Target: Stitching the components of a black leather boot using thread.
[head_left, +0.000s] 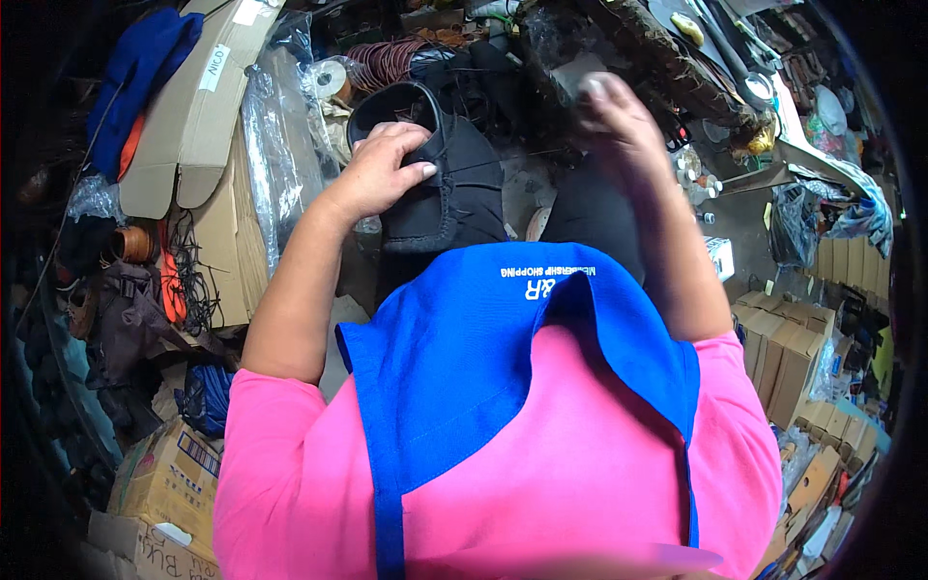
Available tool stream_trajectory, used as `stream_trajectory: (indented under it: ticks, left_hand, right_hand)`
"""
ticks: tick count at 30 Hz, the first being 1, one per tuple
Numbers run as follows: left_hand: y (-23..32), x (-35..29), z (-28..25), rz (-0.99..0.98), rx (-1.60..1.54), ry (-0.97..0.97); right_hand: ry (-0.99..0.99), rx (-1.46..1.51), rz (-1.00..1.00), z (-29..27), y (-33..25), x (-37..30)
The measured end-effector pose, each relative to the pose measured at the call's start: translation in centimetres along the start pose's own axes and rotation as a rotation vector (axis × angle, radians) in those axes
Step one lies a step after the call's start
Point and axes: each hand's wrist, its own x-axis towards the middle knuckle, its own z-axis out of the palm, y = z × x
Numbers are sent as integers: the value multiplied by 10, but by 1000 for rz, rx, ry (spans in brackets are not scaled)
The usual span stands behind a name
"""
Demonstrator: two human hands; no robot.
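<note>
A black shoe rests across my left thigh, its collar opening toward the far side. Dark stitching runs down its right side. My left hand grips the shoe by the collar, fingers going over the edge into the opening and thumb on the outside. Well to the right of the shoe, my right hand is raised above my right knee. Motion smears it, and whether its fingers pinch anything, such as a thread, cannot be made out. A blue apron covers my chest and lap.
Flattened cardboard and clear plastic wrap lean at the left, near a white spool and coiled brown cord. Tools, including a hammer-like one, lie far right. Cardboard boxes stand at right, another box at lower left.
</note>
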Motion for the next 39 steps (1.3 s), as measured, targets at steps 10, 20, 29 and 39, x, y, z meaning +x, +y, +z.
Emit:
stream_trajectory:
  ticks: [10, 20, 29, 39]
  left_hand:
    - [-5, 3, 9, 37, -376, -63]
    - [10, -1, -2, -128, -639, -114]
    - [5, 1, -6, -158, -736, -185]
    - [4, 0, -6, -186, -797, -199]
  right_hand:
    - [-165, -915, -345, -11, 43, 1]
    - [-355, -856, -386, 52, 75, 15]
    - [-335, -905, -349, 49, 74, 16]
    - [-341, -904, -359, 52, 71, 17]
